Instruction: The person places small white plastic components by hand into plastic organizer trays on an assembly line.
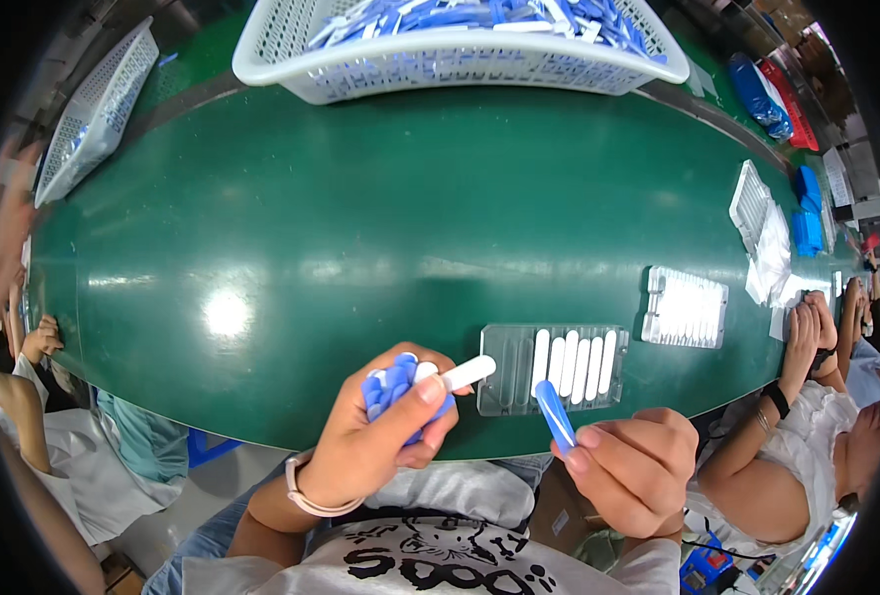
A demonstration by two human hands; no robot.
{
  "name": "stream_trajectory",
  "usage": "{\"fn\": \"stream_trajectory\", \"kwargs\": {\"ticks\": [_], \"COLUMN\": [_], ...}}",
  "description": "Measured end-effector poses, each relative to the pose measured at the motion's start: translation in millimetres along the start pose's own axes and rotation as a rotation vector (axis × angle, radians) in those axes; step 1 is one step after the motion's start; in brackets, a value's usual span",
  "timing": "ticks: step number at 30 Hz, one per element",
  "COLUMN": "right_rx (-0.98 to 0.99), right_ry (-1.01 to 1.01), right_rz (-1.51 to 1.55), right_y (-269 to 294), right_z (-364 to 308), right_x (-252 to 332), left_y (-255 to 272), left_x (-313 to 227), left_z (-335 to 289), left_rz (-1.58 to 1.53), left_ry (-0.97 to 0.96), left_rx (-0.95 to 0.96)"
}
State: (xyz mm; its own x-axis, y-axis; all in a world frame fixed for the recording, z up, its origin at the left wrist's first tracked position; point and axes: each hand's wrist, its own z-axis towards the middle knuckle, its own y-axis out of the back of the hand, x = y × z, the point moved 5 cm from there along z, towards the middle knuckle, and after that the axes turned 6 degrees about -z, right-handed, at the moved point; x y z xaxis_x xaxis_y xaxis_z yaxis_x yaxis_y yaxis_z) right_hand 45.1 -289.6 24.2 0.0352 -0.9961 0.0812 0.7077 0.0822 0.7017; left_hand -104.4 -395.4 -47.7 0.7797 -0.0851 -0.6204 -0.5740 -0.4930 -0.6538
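Note:
My left hand [390, 421] is closed around a bunch of small rounded strips [388, 392], blue and white. One white strip [469, 372] sticks out between its thumb and forefinger, pointing toward the tray. Between the thumb and fingertips of my right hand [638, 466] is a single blue strip [555, 416], tilted, its far end overlapping the near edge of the tray in view. The clear plastic tray [504, 382] lies on the green table with several white strips [579, 367] side by side in its right part. Slots on its left side hold nothing.
A white basket [460, 64] heaped with blue and white strips stands at the far side. Another basket [103, 109] is at far left. A second tray [686, 307] and stacked clear trays [752, 203] lie to the right. Co-workers' hands [807, 327] are at both table sides.

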Motion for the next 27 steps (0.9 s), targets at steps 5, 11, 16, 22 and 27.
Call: {"fn": "stream_trajectory", "kwargs": {"ticks": [5, 11, 16, 22, 27], "right_rx": [0.184, 0.158, 0.609, 0.925, 1.061], "right_ry": [0.064, -1.040, -0.758, -0.676, -0.275], "right_rz": [-0.015, 1.136, 0.568, 0.617, 0.280], "right_y": [-6, -27, -38, -66, -80], "right_z": [-5, -10, 16, 34, 62], "right_x": [1, -47, -69, -63, -60], "left_y": [9, 12, 10, 8, 9], "left_x": [-2, -3, -7, -6, -9], "left_z": [-2, 2, 2, 2, -1], "left_rz": [-0.064, -0.067, -0.054, -0.024, -0.027], "left_ry": [-0.001, 0.024, 0.025, 0.053, 0.057], "left_rx": [-0.032, -0.065, -0.049, 0.033, 0.002]}}
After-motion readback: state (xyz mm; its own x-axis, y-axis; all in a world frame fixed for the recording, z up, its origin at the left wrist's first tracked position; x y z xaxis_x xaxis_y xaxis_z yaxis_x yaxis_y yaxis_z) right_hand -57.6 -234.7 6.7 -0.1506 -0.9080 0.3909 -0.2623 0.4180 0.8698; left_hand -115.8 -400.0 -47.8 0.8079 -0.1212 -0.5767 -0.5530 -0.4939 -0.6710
